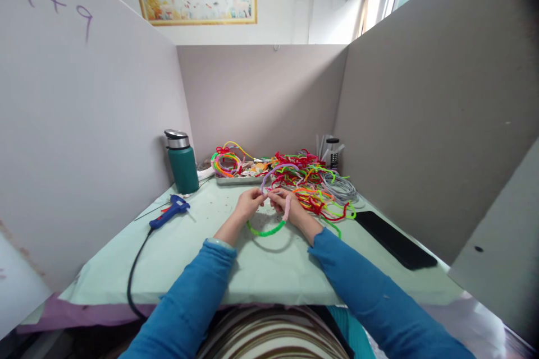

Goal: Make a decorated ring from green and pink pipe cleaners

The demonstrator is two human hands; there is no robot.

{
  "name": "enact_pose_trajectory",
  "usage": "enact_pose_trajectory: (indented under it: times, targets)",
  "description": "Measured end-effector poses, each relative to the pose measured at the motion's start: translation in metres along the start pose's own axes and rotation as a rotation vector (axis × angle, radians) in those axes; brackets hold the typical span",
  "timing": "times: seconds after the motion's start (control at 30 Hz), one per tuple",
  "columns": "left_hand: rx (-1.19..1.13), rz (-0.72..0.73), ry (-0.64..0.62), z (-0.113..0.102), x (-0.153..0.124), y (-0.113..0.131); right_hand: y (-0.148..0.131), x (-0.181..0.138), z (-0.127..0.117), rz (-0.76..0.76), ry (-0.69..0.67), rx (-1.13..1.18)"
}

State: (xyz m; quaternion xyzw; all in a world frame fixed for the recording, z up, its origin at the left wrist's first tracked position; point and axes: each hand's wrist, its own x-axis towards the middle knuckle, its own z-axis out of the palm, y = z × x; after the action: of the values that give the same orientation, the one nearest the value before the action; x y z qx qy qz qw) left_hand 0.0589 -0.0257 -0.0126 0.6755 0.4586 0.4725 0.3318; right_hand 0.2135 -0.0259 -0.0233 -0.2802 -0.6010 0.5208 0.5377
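A ring wrapped in fuzzy pipe cleaner (268, 233), green along the bottom, pink at the right and purple at the top, is held up over the table. My left hand (249, 204) pinches it on the left side, the fingertips closed. Opposite, my right hand (281, 203) has its fingers closed close to my left fingertips, where a thin pink strand shows between them. The ring's pink part passes in front of my right hand. Fine detail at the fingertips is too small to make out.
A heap of coloured pipe cleaners (309, 179) lies behind my right hand. At the back are a metal tray (240, 181) of small pieces and wrapped rings (226, 161). A green bottle (183, 167) and blue glue gun (170, 213) are left; a black phone-like slab (393, 239) lies right.
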Motion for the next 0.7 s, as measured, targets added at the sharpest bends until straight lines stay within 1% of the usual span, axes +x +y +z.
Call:
enact_pose_trajectory:
  times: [0.13,0.3,0.4,0.5,0.7]
  targets:
    - [-0.108,-0.107,-0.069,-0.001,-0.005,0.008,0.005,0.003,-0.002,-0.009,0.019,-0.007]
    - [-0.18,-0.167,-0.092,-0.002,-0.008,0.013,0.009,0.005,-0.006,-0.017,-0.002,-0.049]
    - [-0.213,-0.174,-0.12,-0.002,-0.009,0.013,0.005,0.002,-0.005,-0.022,-0.022,-0.074]
    - [-0.255,-0.188,-0.15,-0.004,-0.008,0.011,0.001,0.0,-0.002,-0.021,-0.015,-0.089]
    - [-0.391,-0.292,-0.246,-0.005,-0.007,0.007,0.003,0.001,-0.003,-0.042,-0.006,-0.128]
